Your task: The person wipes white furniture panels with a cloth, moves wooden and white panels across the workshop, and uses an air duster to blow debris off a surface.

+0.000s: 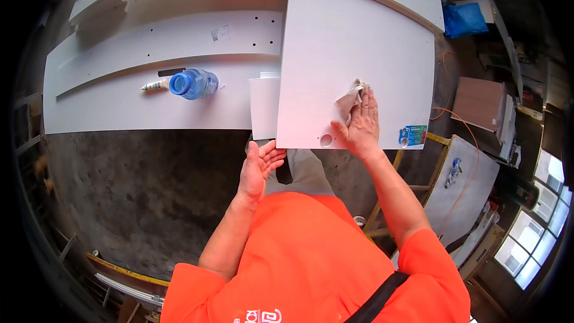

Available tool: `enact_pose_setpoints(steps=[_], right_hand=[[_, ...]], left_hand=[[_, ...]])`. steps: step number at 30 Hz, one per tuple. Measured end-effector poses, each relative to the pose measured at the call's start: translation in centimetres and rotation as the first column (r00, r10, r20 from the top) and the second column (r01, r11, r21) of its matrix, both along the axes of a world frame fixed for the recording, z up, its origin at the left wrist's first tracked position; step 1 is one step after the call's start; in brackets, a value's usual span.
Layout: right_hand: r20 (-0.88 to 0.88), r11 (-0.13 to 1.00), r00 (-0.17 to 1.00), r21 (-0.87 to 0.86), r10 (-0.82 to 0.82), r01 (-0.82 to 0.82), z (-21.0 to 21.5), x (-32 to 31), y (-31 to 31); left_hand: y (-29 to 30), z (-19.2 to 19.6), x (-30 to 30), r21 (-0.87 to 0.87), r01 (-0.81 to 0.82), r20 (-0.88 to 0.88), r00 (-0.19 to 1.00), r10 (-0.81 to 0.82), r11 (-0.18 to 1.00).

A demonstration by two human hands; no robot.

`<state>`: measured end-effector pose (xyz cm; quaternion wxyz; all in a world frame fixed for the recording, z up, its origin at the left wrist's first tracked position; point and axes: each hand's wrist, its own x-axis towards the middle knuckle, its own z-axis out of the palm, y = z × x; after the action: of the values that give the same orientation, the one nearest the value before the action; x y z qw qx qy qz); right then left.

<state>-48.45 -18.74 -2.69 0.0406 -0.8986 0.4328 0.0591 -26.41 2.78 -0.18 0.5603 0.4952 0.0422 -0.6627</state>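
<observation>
A white panel [353,48] with a round hole near its front edge lies on top of other white boards. My right hand [363,124] is laid on it, fingers extended and pressing a crumpled beige cloth [350,100] against the surface. Part of the cloth is hidden beneath the fingers. My left hand [257,170] is palm up with its fingers apart, at the panel's near left corner. It holds nothing; whether its fingertips touch the edge I cannot tell. A blue-and-green sticker [412,136] is on the panel's near right corner.
On the long white board [89,107] at left are a clear blue plastic bottle [194,84] and a tube with a pointed nozzle [156,85]. Small white boards [264,104] jut out beside the panel. An orange cord [469,125] and a brown box [480,103] are at right.
</observation>
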Motion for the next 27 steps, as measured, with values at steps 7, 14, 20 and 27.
enact_pose_setpoints(steps=[7,14,20,27], right_hand=[[0.272,0.899,0.875,0.069,0.401,-0.433,0.0,10.3,8.8],[0.094,0.916,0.924,-0.128,-0.371,0.381,-2.4,-3.1,-6.4],[0.184,0.995,0.98,0.049,0.074,-0.085,-0.3,3.9,4.9],[0.108,0.635,0.638,-0.059,-0.763,0.77,-0.9,-14.9,-16.9]], left_hand=[[0.8,-2.0,0.7,-0.093,0.027,-0.06,0.998,-0.033,0.995],[-2.4,0.6,-0.1,-0.061,0.103,0.769,0.639,-0.019,0.993],[-15.0,-2.3,0.1,0.081,0.271,0.986,-0.163,-0.037,0.959],[-16.8,-3.9,-1.9,0.345,0.289,0.866,-0.465,-0.184,0.893]])
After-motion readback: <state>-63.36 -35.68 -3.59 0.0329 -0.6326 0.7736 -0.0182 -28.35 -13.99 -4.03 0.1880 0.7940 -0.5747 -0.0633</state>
